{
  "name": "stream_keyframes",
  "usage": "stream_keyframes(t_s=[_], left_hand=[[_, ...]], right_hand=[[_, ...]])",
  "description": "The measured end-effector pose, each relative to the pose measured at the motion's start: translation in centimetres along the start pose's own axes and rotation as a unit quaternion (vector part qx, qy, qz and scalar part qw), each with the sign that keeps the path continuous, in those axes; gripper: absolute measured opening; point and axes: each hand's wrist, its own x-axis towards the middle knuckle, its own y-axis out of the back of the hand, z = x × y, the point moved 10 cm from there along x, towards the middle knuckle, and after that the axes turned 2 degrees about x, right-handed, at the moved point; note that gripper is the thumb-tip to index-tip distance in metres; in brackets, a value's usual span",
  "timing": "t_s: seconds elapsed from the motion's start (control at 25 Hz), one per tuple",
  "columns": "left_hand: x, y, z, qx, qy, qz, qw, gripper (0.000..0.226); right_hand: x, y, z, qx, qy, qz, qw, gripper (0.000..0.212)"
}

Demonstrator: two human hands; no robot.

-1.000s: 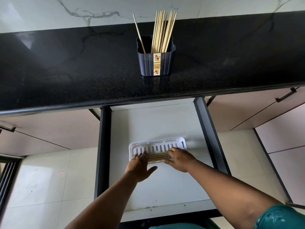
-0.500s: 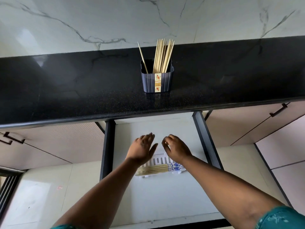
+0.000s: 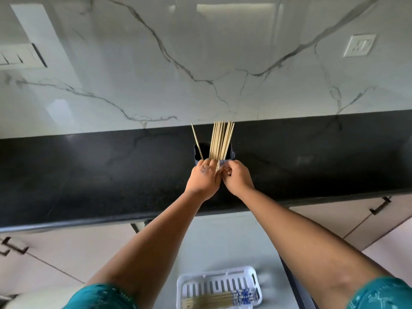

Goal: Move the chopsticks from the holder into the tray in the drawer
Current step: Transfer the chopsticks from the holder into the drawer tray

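A dark holder [image 3: 198,152] stands on the black counter, with a bundle of wooden chopsticks [image 3: 221,141] upright in it and one chopstick [image 3: 197,141] leaning left. My left hand [image 3: 203,178] and my right hand [image 3: 237,178] are side by side against the holder's front and hide most of it. Neither hand holds a chopstick; the right hand's fingers are loosely curled. Below, in the open drawer [image 3: 211,246], a white slotted tray [image 3: 219,279] holds several chopsticks [image 3: 209,301] lying flat.
The black counter [image 3: 89,175] runs across the view below a white marble wall with a socket [image 3: 359,45] at the right. Pale cabinet fronts with dark handles [image 3: 380,205] flank the drawer.
Both hands have left the tray in the drawer and risen to the holder on the counter. The view has tilted upward, so the tray now sits at the bottom edge.
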Motion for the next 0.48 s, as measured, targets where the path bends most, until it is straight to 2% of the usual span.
stream_keyframes(t_s=[0.08, 0.16, 0.28, 0.32, 0.4, 0.48], left_hand=[[2.9, -0.1, -0.4, -0.025, 0.018, -0.006, 1.000, 0.030], [4.9, -1.3, -1.4, -0.043, 0.052, -0.032, 0.997, 0.035], [6.3, -4.0, -3.5, -0.065, 0.118, -0.076, 0.988, 0.037], [6.6, -4.8, -4.2, -0.058, 0.134, -0.090, 0.985, 0.037], [6.7, -6.3, -5.1, -0.019, 0.141, -0.116, 0.983, 0.040], [6.4, -7.2, -5.1, 0.051, 0.106, -0.120, 0.986, 0.046]], right_hand=[[3.3, 0.6, -0.6, 0.044, -0.047, 0.012, 0.998, 0.017], [6.2, -0.1, 0.0, 0.120, -0.151, 0.010, 0.981, 0.023], [7.6, -3.2, 1.0, 0.292, -0.342, -0.012, 0.893, 0.028], [8.0, -4.1, 0.9, 0.315, -0.366, -0.026, 0.875, 0.029], [9.4, -5.6, 1.1, 0.308, -0.380, -0.063, 0.870, 0.033], [10.3, -6.1, 2.2, 0.294, -0.398, -0.065, 0.866, 0.033]])
